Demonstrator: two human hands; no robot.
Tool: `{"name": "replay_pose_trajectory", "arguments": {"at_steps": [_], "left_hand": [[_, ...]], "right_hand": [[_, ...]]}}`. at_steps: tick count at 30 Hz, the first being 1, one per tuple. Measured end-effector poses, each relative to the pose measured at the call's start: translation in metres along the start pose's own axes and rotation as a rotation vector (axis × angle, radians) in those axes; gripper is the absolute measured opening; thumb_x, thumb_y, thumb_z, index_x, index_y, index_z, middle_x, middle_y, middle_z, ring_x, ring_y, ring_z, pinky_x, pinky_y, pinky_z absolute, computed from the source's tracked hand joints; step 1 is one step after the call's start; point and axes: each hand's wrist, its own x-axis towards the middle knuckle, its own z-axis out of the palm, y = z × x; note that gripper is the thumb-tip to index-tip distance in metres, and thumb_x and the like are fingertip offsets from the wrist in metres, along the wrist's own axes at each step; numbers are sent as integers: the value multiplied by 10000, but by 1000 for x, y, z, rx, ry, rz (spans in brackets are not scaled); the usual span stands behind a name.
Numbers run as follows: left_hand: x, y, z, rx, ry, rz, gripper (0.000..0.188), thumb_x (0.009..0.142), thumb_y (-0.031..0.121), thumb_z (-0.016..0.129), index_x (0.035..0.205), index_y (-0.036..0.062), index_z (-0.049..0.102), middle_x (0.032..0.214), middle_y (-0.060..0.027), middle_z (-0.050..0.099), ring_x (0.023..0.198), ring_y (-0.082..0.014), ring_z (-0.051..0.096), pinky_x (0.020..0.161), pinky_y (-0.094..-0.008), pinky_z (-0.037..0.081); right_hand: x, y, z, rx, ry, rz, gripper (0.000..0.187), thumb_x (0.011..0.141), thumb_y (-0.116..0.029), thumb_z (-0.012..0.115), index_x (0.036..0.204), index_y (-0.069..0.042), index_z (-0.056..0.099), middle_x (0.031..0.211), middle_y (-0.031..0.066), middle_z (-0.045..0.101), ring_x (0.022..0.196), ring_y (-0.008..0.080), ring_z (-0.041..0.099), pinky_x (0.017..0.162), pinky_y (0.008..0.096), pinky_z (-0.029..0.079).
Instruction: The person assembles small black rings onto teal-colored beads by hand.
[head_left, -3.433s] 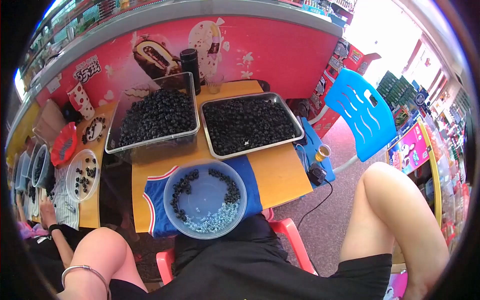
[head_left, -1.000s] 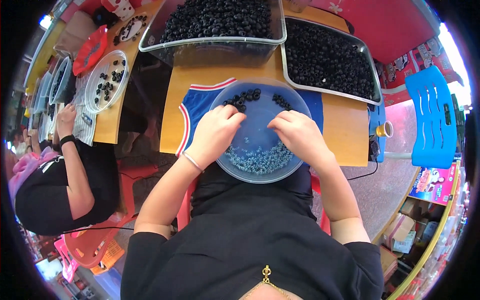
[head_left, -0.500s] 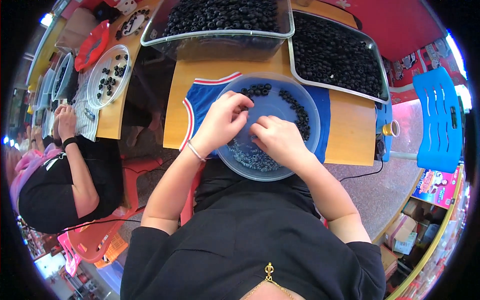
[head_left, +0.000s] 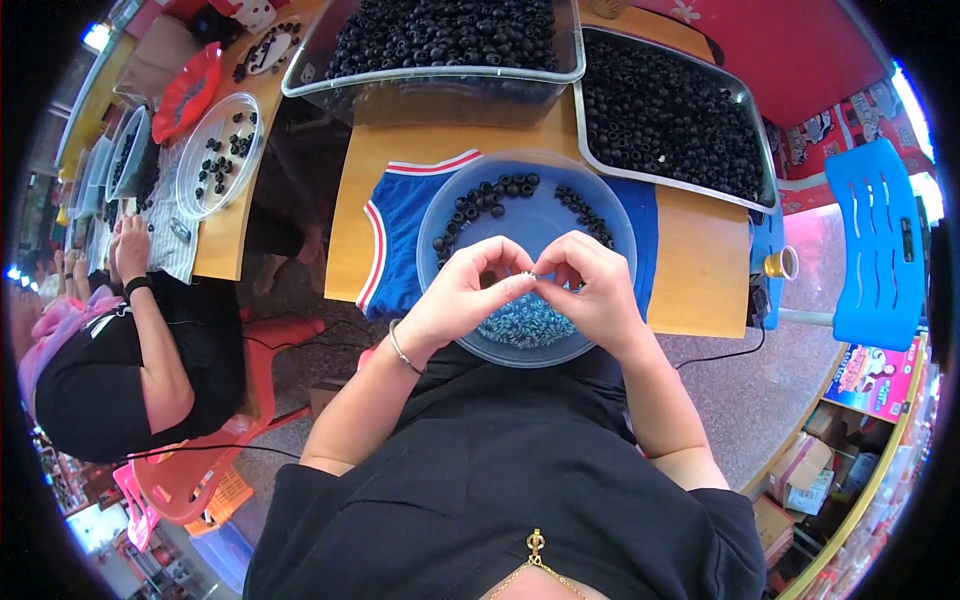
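Observation:
My left hand (head_left: 468,295) and my right hand (head_left: 595,290) meet fingertip to fingertip above a round translucent tub (head_left: 428,222). Both are closed in a pinch around a tiny whitish piece (head_left: 528,274), too small to identify. In the near part of the tub lies a heap of small pale bluish pieces (head_left: 525,322). Round black bead-like parts (head_left: 495,193) line its far left inside, and more black parts (head_left: 585,215) form a curved row at the far right.
A deep clear bin (head_left: 440,95) of black parts stands behind the tub, with a metal tray (head_left: 672,120) of them beside it. Blue cloth (head_left: 397,235) lies beneath the tub. Leftward, another person's hands (head_left: 130,250) work near a clear dish (head_left: 220,160). A blue chair (head_left: 872,240) is at right.
Both hands have drawn toward me from over the tub's middle and come together at the fingertips. A whitish piece now shows between them. The left-side row of black parts is uncovered.

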Motion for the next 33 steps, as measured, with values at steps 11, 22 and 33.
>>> {"name": "replay_pose_trajectory", "arguments": {"at_steps": [11, 22, 33], "left_hand": [[-1, 4, -1, 77, 51, -42, 127, 865, 148, 694, 845, 28, 658, 750, 49, 604, 672, -5, 487, 609, -173, 398], [0, -4, 1, 49, -33, -24, 271, 995, 243, 505, 819, 48, 572, 747, 28, 557, 710, -35, 493, 647, -201, 408], [-3, -7, 7, -114, -5, -59, 303, 998, 259, 479, 814, 28, 550, 711, 5, 554, 682, -60, 496, 636, -226, 418]], "right_hand": [[-4, 0, -8, 45, -64, -44, 156, 716, -15, 769, 818, -39, 653, 797, 41, 635, 619, 106, 560, 523, 225, 429], [-6, 0, -9, 201, -55, -30, 135, 724, 41, 743, 806, -24, 656, 832, 55, 656, 665, 87, 584, 559, 209, 466], [-8, 1, -4, 141, 11, -1, 113, 727, 24, 734, 808, -9, 662, 804, 51, 657, 628, 70, 571, 557, 199, 460]]}}
